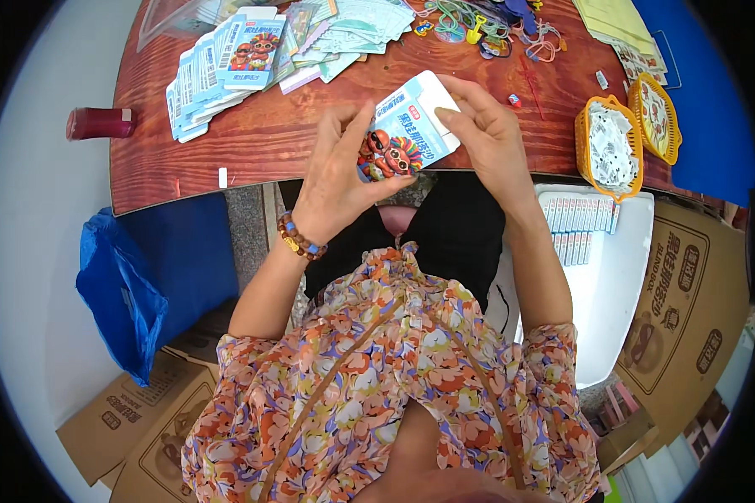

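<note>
Small blue carton (407,126) pinched above the table edge between left hand (337,176) and right hand (486,126), both closed on it. Could crease or slip if squeezed unevenly. Around: wooden table (268,142), white tray (621,277), stack of flat cartons (218,71), orange baskets (610,147); nothing blocking.

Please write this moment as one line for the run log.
left hand: holds small carton | right hand: on carton's open white flap | flat carton stack: on wooden table | orange basket: right
</note>
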`<state>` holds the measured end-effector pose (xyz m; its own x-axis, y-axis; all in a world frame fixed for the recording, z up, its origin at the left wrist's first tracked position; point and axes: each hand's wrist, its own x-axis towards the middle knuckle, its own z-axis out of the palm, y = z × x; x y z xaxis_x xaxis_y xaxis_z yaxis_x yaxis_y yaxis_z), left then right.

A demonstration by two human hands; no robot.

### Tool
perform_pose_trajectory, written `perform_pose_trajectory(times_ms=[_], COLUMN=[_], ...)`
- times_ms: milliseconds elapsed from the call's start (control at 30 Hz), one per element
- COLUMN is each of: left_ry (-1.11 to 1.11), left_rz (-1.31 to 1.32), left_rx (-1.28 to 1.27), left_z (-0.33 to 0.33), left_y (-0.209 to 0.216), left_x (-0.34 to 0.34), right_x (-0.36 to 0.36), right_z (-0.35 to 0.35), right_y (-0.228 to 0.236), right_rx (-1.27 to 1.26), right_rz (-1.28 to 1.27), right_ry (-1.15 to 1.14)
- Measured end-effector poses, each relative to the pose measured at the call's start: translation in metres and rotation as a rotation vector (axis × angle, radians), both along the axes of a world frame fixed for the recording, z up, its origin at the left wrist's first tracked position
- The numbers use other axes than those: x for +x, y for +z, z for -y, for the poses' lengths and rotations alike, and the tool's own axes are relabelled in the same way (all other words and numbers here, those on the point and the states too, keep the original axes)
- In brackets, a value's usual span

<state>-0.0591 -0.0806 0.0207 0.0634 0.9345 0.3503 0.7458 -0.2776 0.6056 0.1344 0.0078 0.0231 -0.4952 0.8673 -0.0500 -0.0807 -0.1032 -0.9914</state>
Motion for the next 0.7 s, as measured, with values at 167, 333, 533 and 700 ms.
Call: perform_pose_trajectory(times_ms=[167,333,533,700], left_ry=[0.123,0.188,0.248,0.249], left_rz=[0.115,0.174,0.316,0.507], left_rx=[-0.018,-0.022,-0.102,-0.192], left_z=[-0.004,-0.009,-0.008,-0.005], left_y=[0.001,0.002,-0.003,-0.006], left_x=[0.013,0.028,0.047,0.047], right_x=[0.013,0.007,0.014,0.023], right_z=[0.013,0.038,0.03,0.024], right_y=[0.001,-0.017,-0.037,-0.033], right_rx=[0.009,0.452,0.327,0.485], right_rz=[-0.026,0.032,-0.068,0.083], right_ry=[-0.195,-0.412,-0.241,-0.214])
